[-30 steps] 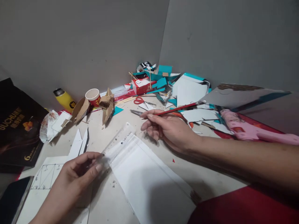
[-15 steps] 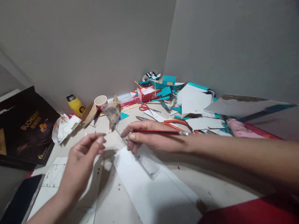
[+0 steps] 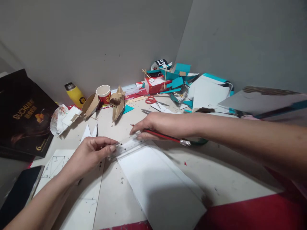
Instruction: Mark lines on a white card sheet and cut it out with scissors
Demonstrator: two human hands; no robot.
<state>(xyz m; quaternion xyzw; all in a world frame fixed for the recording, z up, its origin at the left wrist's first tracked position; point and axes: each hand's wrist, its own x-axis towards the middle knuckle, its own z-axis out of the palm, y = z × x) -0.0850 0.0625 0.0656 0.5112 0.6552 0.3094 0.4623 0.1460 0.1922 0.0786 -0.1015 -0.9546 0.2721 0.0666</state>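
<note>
Fingers (image 3: 107,140) first: on my left hand (image 3: 90,158), thumb and index are pinching the near end of a clear plastic strip (image 3: 128,144). My right hand (image 3: 161,126) has its thumb and fingertips at the strip's other end, with a red pencil (image 3: 165,135) tucked through the same grip, tip poking out past the fingertips. Can't tell how hard those press on the strip.

So the strip runs between both sets of fingers, across the top end of a long white card (image 3: 153,174). Just left of and below the left fingers there's a white sheet (image 3: 80,207) with drawn lines, then a dark phone (image 3: 20,193) further out. Beyond the right fingers are red-handled scissors (image 3: 151,100), and a paper cup (image 3: 103,99) stands well past the left ones.
</note>
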